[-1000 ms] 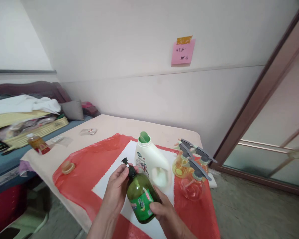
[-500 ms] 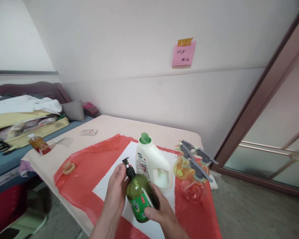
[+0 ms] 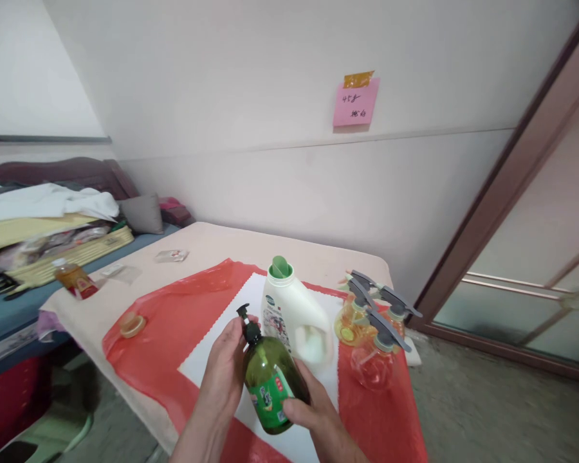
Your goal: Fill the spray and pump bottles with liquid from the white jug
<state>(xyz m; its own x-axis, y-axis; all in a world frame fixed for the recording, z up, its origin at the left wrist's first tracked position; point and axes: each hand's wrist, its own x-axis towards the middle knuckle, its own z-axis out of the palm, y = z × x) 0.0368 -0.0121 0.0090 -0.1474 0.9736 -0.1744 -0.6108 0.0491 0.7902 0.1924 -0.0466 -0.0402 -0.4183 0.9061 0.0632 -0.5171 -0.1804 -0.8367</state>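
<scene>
A green pump bottle [image 3: 269,360] with a black pump head [image 3: 251,328] is tilted to the left between my two hands, above a white sheet. My right hand [image 3: 318,411] is closed round the bottle's lower right side, its thumb on the green label. At the pump collar, my left hand [image 3: 224,363] wraps the bottle from the left; its fingertips are partly hidden behind the neck. Just behind the bottle stands a cream detergent jug [image 3: 294,315] with a green spout in its open mouth.
Several small clear bottles [image 3: 374,366] with dark grey tops stand at the table's right. A round lid-like object [image 3: 132,325] lies on the red plastic sheet [image 3: 174,347]. An amber bottle [image 3: 74,280] is near the left edge. A pink note [image 3: 356,103] hangs on the wall.
The pump bottle has turned slightly, so its green label faces me more. Both hands keep their hold on it, and the other things stay where they were.
</scene>
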